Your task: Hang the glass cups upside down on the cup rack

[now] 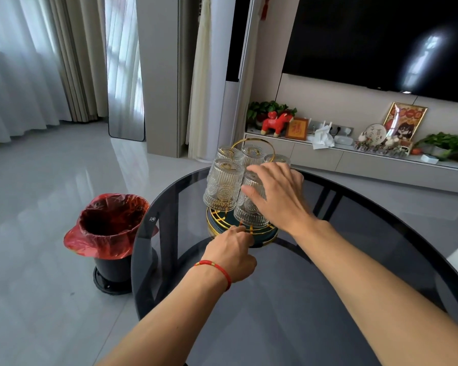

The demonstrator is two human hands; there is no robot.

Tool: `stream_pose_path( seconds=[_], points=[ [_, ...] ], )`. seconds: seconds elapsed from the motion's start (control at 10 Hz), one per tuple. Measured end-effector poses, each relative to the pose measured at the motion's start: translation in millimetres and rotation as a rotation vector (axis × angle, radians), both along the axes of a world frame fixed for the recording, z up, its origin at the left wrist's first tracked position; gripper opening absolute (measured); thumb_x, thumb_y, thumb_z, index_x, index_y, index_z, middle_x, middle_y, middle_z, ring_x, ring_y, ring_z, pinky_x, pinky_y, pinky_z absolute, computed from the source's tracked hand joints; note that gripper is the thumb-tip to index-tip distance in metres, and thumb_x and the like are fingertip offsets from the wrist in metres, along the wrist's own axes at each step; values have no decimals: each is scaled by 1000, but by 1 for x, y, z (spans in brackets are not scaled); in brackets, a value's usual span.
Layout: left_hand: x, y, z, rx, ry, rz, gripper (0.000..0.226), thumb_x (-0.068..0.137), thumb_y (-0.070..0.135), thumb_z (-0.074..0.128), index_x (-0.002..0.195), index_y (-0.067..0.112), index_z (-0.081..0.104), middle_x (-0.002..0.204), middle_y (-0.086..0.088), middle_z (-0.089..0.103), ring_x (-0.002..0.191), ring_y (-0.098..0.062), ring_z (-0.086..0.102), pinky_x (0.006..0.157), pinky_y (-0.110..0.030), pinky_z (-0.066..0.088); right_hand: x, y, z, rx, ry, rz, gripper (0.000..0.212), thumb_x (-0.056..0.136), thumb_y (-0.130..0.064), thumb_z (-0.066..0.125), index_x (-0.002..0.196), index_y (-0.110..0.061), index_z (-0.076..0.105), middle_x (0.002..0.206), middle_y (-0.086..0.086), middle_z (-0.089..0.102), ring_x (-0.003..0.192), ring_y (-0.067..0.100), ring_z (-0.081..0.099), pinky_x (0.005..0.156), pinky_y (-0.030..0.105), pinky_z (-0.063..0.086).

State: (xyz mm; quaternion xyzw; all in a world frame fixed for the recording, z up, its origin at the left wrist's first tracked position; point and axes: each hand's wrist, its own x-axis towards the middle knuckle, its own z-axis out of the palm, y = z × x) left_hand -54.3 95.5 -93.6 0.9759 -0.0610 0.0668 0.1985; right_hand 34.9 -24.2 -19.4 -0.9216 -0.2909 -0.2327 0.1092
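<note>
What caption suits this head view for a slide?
Right hand on an inverted ribbed glass cup on the gold-wire cup rack; left hand steadies its base.

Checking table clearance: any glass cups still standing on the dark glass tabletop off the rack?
No: every ribbed clear glass cup in view hangs upside down on the gold wire cup rack; the round dark glass table shows none standing loose.

The right hand [278,196] is gripping an upside-down glass cup [250,204] on the gold cup rack [242,231], while the left hand [229,253] is touching the rack's near rim on the dark worktop [288,299].
</note>
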Motion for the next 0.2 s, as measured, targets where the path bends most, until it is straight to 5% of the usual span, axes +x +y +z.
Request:
stream_pose_path(
  seconds=[0.2],
  points=[
    [-2, -1, 0, -79, -54, 16, 32, 93, 34, 58, 115, 14, 71, 121, -3, 65, 110, -25, 62, 84, -38, 55, -6, -2, -1, 69, -2, 45, 53, 103, -55, 42, 137, -19, 60, 137, 1, 67, 131, 25, 56, 112, 47, 29]
  ],
)
